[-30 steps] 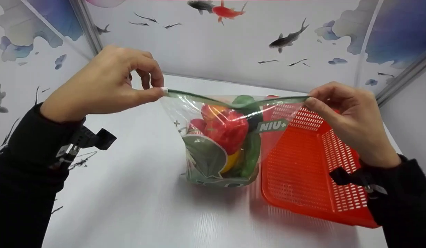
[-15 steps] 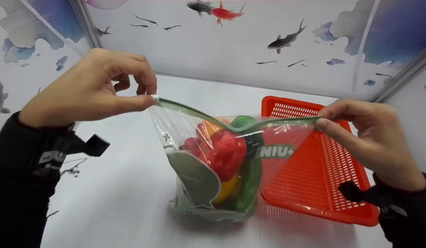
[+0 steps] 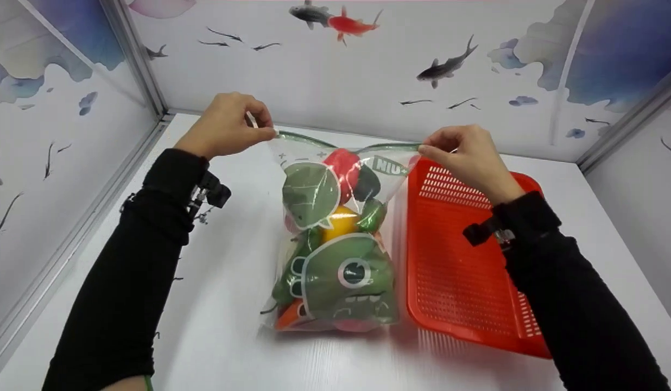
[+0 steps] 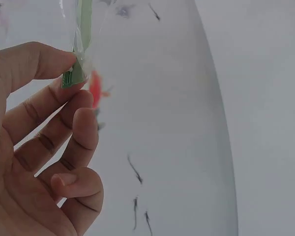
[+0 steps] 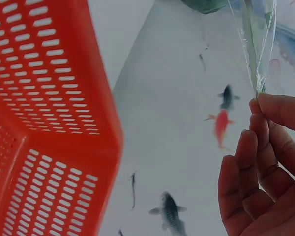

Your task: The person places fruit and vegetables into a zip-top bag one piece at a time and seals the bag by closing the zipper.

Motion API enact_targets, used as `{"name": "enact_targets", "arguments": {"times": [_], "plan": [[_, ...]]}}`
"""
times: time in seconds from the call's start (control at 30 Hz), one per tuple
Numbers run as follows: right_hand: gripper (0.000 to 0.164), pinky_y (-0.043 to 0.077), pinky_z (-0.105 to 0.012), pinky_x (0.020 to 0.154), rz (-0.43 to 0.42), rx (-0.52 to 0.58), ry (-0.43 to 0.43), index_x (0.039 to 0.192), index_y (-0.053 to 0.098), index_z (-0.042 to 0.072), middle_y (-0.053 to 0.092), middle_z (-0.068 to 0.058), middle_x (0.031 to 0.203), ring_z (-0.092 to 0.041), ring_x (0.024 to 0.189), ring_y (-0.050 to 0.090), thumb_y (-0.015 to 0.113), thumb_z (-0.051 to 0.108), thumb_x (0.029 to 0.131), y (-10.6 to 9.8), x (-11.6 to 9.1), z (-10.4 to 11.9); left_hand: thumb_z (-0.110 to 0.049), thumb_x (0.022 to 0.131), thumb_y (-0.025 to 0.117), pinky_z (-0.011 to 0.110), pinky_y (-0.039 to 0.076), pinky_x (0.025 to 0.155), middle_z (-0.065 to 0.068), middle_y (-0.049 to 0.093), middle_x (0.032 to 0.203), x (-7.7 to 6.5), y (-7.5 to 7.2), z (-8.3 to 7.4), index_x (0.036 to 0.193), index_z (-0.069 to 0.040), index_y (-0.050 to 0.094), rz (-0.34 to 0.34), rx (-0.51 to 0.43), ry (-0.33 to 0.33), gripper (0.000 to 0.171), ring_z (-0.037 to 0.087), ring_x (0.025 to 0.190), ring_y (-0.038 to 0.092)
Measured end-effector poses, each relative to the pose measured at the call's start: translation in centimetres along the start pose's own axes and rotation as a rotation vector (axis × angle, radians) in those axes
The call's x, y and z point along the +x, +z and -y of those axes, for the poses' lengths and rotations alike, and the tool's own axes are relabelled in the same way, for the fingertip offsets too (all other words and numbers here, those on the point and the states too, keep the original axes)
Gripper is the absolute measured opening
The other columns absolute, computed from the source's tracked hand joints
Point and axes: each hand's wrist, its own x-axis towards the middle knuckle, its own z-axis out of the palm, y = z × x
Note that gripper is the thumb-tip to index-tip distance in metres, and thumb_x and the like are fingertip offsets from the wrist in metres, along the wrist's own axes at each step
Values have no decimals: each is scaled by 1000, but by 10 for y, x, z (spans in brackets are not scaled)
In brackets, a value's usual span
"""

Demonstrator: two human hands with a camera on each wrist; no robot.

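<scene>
A clear zip bag with green cartoon prints and a "NIU+" label hangs or stands in the middle of the head view. Through its film show a red pepper, a yellow piece, green pieces and an orange piece near the bottom. My left hand pinches the top left corner of the bag, at the end of its green zip strip. At the top right corner my right hand pinches the other end between thumb and forefinger. The mouth sags slightly between both hands.
Just right of the bag, a red perforated plastic basket lies on the white table, partly under my right forearm. White wall panels painted with fish enclose the back and sides.
Both hands have moved away toward the back wall and closer together, still pinching the corners. The bag's printed front now faces up, showing its full length.
</scene>
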Motion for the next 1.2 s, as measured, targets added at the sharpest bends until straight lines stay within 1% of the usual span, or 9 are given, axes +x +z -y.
{"name": "enact_targets", "arguments": {"times": [0.13, 0.27, 0.33, 0.53, 0.67, 0.8, 0.93, 1.07, 1.2], "plan": [[17, 45, -21, 69, 63, -54, 42, 99, 84, 8, 74, -1, 81, -12, 73, 58, 75, 23, 99, 12, 15, -17, -19, 94, 71, 43, 46, 89, 11, 74, 97, 15, 23, 15, 90, -5, 76, 22, 65, -53, 15, 27, 100, 60], [17, 45, -24, 70, 97, -107, 58, 98, 84, 7, 76, -13, 88, -17, 77, 57, 75, 21, 98, 18, 22, -25, -17, 94, 69, 43, 48, 80, 13, 73, 97, 24, 42, 24, 90, -4, 74, 14, 97, -96, 15, 29, 94, 61], [17, 44, -25, 69, 111, -113, 62, 98, 84, 6, 76, -17, 90, -19, 77, 56, 74, 20, 99, 20, 23, -26, -17, 95, 68, 44, 49, 79, 13, 72, 98, 27, 50, 26, 92, -3, 73, 6, 100, -117, 15, 29, 92, 61], [18, 43, -25, 69, 128, -97, 70, 97, 84, 4, 77, -16, 89, -18, 76, 56, 75, 19, 98, 25, 20, -28, -17, 100, 68, 50, 54, 83, 15, 71, 103, 33, 66, 34, 100, -3, 74, -21, 132, -192, 15, 32, 95, 65], [19, 45, -26, 73, 136, -91, 84, 100, 83, 4, 78, -17, 93, -18, 79, 57, 75, 21, 99, 26, 17, -31, -19, 102, 68, 49, 54, 78, 15, 71, 102, 34, 76, 40, 102, -4, 75, -20, 163, -237, 17, 32, 91, 66], [20, 45, -28, 75, 130, -81, 110, 101, 82, 3, 77, -13, 92, -19, 81, 58, 74, 22, 99, 23, 11, -34, -19, 102, 66, 49, 55, 78, 18, 73, 105, 31, 78, 40, 103, -3, 74, -2, 186, -260, 18, 32, 91, 67], [22, 46, -28, 78, 108, -79, 136, 102, 80, 3, 75, -6, 89, -18, 83, 58, 72, 24, 101, 13, 6, -41, -21, 104, 63, 54, 57, 86, 23, 73, 123, 29, 73, 33, 111, -1, 73, 32, 192, -276, 23, 37, 100, 68], [28, 46, -28, 78, 80, -105, 141, 110, 79, 3, 76, -13, 99, -21, 87, 60, 67, 28, 104, -1, 0, -50, -24, 107, 57, 57, 57, 95, 24, 67, 138, 32, 69, 20, 130, -2, 68, 58, 198, -277, 34, 40, 110, 68], [32, 48, -32, 79, 54, -152, 138, 115, 77, 1, 76, -21, 110, -29, 96, 67, 62, 28, 107, -13, -5, -56, -29, 111, 53, 57, 54, 105, 25, 64, 141, 40, 70, 5, 142, -1, 60, 53, 208, -248, 42, 41, 124, 65]]}}
